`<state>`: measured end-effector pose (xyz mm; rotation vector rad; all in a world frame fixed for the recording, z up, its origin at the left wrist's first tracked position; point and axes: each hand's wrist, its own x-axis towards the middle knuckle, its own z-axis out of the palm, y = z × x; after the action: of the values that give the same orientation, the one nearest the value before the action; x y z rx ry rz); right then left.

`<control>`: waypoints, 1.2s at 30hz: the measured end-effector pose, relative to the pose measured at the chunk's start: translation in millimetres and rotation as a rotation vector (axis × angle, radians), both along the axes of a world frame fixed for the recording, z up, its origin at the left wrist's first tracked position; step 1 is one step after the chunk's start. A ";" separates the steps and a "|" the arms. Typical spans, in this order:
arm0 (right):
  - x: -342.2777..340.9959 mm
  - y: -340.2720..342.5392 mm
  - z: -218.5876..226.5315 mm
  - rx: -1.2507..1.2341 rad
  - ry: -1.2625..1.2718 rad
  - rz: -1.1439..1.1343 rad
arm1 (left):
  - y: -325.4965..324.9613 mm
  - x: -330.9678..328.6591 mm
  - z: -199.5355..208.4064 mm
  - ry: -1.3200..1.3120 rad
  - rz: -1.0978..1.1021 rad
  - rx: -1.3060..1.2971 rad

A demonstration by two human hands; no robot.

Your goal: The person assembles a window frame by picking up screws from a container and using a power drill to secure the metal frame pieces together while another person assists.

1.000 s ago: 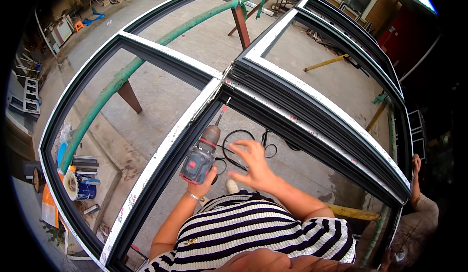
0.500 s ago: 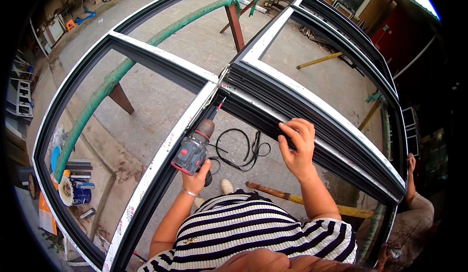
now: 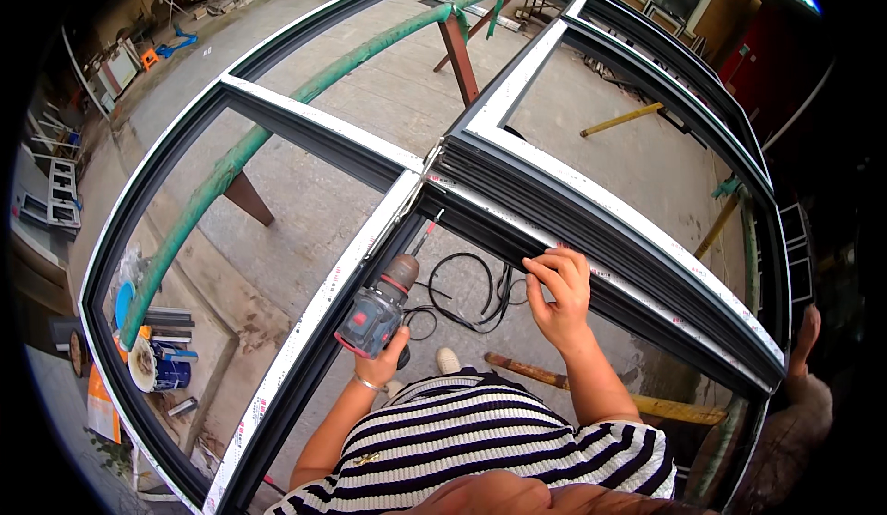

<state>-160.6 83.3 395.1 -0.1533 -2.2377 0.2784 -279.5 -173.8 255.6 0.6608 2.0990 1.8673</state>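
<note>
My left hand (image 3: pixel 380 363) is closed round the handle of a grey and red cordless drill (image 3: pixel 374 316). Its long bit (image 3: pixel 430 230) points away from me, to the inner corner of a large window frame (image 3: pixel 323 307) with dark profiles and white protective film. Over the frame's dark inner rail (image 3: pixel 490 233), my right hand (image 3: pixel 562 302) has its thumb and forefinger drawn together in a pinch. Anything between those fingertips is too small to make out.
A green-wrapped bar (image 3: pixel 217 178) on brown legs supports the frame. Black cable (image 3: pixel 462 298) and a yellow pole (image 3: pixel 679 411) lie on the floor below. Buckets (image 3: pixel 166 367) stand at left. Another person's hand (image 3: pixel 807 335) is beside the frame's right edge.
The view has shifted, so the frame appears slightly lower and farther right. My right thumb and forefinger have come closer together. The drill stays in my left hand near the corner.
</note>
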 end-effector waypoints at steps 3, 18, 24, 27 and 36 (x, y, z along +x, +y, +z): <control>3.7 3.0 16.1 0.089 0.028 -0.020 | -2.2 1.9 0.2 0.044 -0.028 0.016; 3.7 90.3 90.9 0.211 -0.754 -0.373 | 1.0 -23.0 3.0 0.436 -0.303 0.095; -4.4 82.6 87.2 0.180 -0.747 -0.455 | 4.8 -28.4 -4.5 0.443 -0.328 0.220; -6.2 82.5 86.3 0.170 -0.703 -0.434 | 3.6 -27.1 -2.0 0.474 -0.360 0.031; -1.5 86.7 83.9 0.205 -0.647 -0.424 | 6.6 -4.3 15.7 0.065 -0.163 0.022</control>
<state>-162.1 170.0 479.0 -0.6759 -2.7658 -0.2719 -283.8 -167.2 271.3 0.8811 1.9993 1.8054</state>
